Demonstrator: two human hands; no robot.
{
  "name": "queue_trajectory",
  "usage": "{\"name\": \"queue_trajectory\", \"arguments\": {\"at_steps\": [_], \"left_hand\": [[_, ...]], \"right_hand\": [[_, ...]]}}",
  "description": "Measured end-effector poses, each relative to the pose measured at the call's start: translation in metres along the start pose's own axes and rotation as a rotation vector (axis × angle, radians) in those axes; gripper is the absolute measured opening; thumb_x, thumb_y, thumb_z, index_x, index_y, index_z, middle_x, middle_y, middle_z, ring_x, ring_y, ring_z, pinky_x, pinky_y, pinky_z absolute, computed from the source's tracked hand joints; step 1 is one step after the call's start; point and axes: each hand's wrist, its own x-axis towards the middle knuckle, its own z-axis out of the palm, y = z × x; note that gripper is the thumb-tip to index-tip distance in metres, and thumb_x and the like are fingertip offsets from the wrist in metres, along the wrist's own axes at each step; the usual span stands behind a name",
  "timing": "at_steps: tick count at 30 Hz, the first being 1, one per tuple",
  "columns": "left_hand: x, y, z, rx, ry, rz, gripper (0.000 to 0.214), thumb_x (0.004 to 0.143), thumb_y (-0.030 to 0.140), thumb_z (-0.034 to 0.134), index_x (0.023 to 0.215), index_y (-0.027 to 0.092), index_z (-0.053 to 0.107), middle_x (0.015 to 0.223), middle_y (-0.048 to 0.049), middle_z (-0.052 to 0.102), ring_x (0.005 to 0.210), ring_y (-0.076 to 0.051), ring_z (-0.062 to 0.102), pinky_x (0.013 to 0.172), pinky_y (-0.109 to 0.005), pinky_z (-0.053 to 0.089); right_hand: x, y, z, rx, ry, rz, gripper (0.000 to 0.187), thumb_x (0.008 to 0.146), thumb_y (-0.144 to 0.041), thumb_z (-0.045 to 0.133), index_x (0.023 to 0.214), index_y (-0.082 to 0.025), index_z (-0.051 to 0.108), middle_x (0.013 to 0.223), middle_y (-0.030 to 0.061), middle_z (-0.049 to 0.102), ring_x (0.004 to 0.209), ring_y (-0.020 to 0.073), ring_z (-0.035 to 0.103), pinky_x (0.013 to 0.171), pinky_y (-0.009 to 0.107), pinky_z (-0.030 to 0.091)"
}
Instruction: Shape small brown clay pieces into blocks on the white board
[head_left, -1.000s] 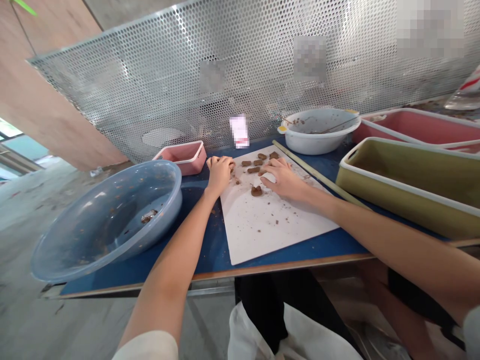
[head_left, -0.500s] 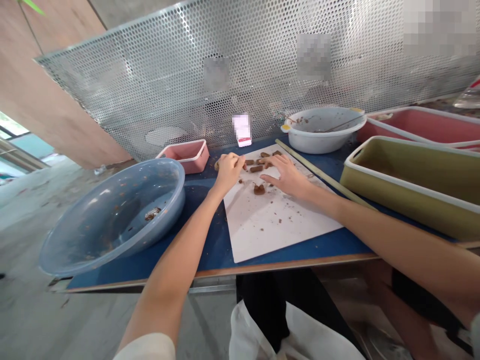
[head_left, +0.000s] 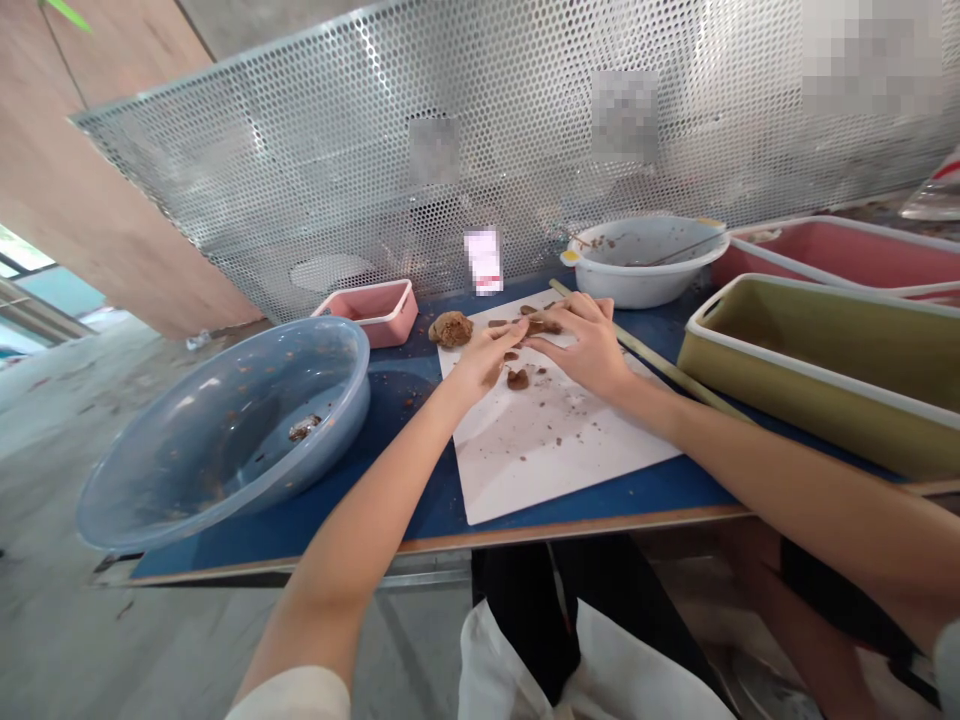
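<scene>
A white board lies on the blue table. A round brown lump sits at its far left corner, free of my hands. Several small brown pieces lie along the board's far edge, and one more piece sits nearer. My left hand stretches its fingers toward the small pieces, with nothing held. My right hand curls over the same pieces, thumb and fingers pinched on one. Brown crumbs dot the board.
A large blue basin stands at the left and a small pink tray behind it. A white bowl, an olive tray and a pink tray sit at the right. A long stick runs beside the board. A perforated metal screen closes the back.
My left hand let go of the brown lump, which now lies bare at the board's corner, and moved right to the small pieces. My right hand shifted slightly farther onto them.
</scene>
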Motion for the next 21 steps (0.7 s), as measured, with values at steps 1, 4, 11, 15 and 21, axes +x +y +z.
{"name": "queue_trajectory", "arguments": {"at_steps": [1, 4, 11, 15, 21], "left_hand": [[0.0, -0.001, 0.002, -0.05, -0.011, -0.034, 0.049, 0.078, 0.068, 0.097, 0.088, 0.021, 0.085, 0.1, -0.0065, 0.079, 0.092, -0.019, 0.065, 0.085, -0.034, 0.046], [-0.001, -0.001, 0.007, -0.156, -0.032, -0.12, 0.047, 0.075, 0.063, 0.102, 0.084, 0.021, 0.082, 0.094, -0.0043, 0.075, 0.085, -0.016, 0.061, 0.081, -0.034, 0.045], [-0.003, 0.012, 0.004, -0.11, -0.029, -0.074, 0.042, 0.07, 0.052, 0.107, 0.082, 0.02, 0.083, 0.096, -0.0052, 0.076, 0.087, -0.016, 0.06, 0.084, -0.034, 0.044], [-0.003, 0.015, 0.001, -0.009, -0.046, -0.025, 0.047, 0.07, 0.06, 0.105, 0.084, 0.02, 0.085, 0.098, -0.0065, 0.077, 0.091, -0.019, 0.06, 0.085, -0.035, 0.042], [0.001, 0.011, -0.003, 0.066, -0.086, -0.001, 0.05, 0.072, 0.067, 0.102, 0.078, 0.021, 0.083, 0.089, -0.0059, 0.072, 0.089, -0.02, 0.058, 0.079, -0.036, 0.041]], "right_hand": [[0.0, -0.002, -0.002, -0.016, -0.011, 0.009, 0.032, 0.111, -0.057, 0.065, 0.113, -0.031, 0.083, 0.103, 0.0083, 0.074, 0.105, 0.0313, 0.067, 0.103, 0.053, 0.039], [0.001, -0.004, -0.005, -0.043, -0.04, 0.01, 0.032, 0.113, -0.055, 0.063, 0.111, -0.031, 0.084, 0.1, 0.0084, 0.073, 0.102, 0.0313, 0.066, 0.105, 0.055, 0.038], [0.001, -0.002, -0.004, -0.104, -0.015, -0.107, 0.039, 0.118, -0.052, 0.054, 0.108, -0.03, 0.085, 0.096, 0.0069, 0.071, 0.095, 0.0266, 0.066, 0.102, 0.053, 0.038], [0.002, 0.001, -0.005, -0.159, -0.027, -0.164, 0.042, 0.12, -0.049, 0.048, 0.111, -0.031, 0.085, 0.096, 0.0069, 0.071, 0.094, 0.0258, 0.065, 0.1, 0.052, 0.039], [0.002, 0.012, -0.01, -0.142, -0.07, -0.223, 0.038, 0.12, -0.049, 0.05, 0.118, -0.034, 0.085, 0.099, 0.0069, 0.074, 0.095, 0.0269, 0.064, 0.097, 0.052, 0.04]]}}
